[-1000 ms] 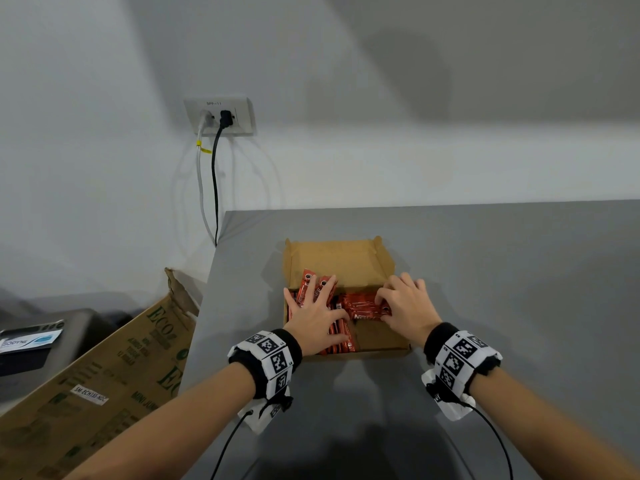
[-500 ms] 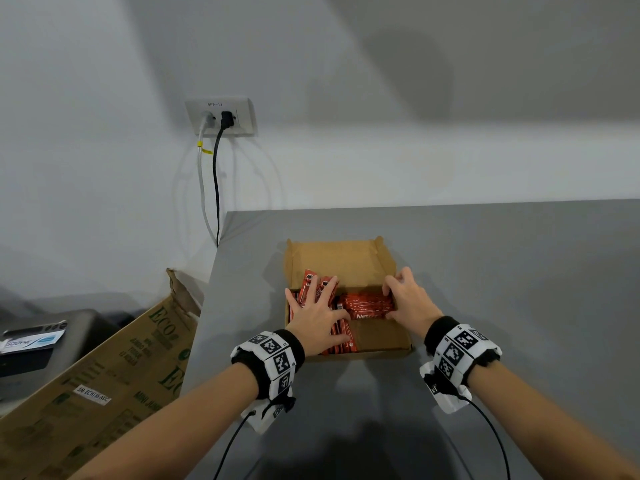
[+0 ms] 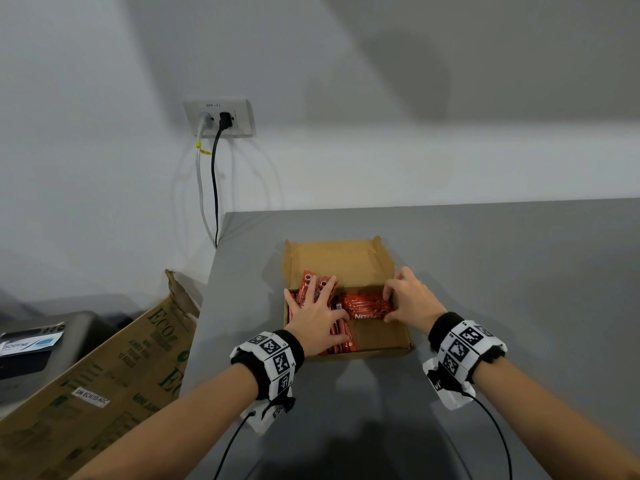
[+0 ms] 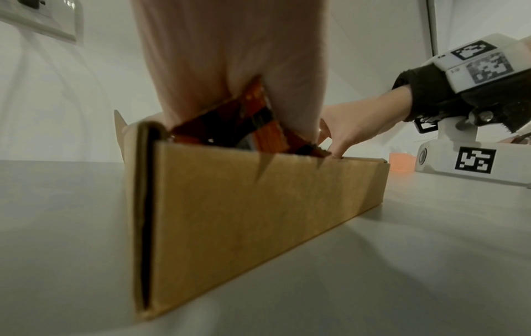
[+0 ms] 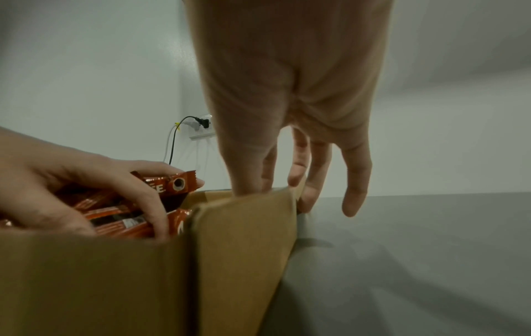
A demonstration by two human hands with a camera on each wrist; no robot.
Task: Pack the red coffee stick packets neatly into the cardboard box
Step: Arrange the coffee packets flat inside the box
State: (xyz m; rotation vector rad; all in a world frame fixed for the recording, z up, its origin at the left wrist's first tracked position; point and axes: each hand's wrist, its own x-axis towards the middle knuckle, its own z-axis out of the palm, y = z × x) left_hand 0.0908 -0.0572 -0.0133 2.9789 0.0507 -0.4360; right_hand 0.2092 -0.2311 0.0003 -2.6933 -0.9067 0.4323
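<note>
A shallow cardboard box (image 3: 339, 259) lies on the grey table (image 3: 519, 278). Inside, several red coffee stick packets (image 3: 367, 306) form a crosswise bundle at the middle right. More packets (image 3: 306, 282) lie lengthwise at the left. My left hand (image 3: 317, 315) rests flat on the left pile with spread fingers. My right hand (image 3: 410, 296) sits at the box's right wall, thumb and fingertips touching the end of the crosswise bundle. In the right wrist view its fingers (image 5: 318, 172) hang down over the wall of the box (image 5: 115, 284), the little finger outside. The left wrist view shows the box front (image 4: 258, 216) and packets (image 4: 258, 127).
A large printed carton (image 3: 104, 368) leans beside the table's left edge (image 3: 207, 306), with a grey device (image 3: 38, 337) beyond it. A wall socket (image 3: 218, 117) with two cables hangs behind the table's far left corner. Bare table surface lies right of the box.
My right hand has slid off the top of the crosswise packets to the box's right wall. The left hand has stayed on the left pile.
</note>
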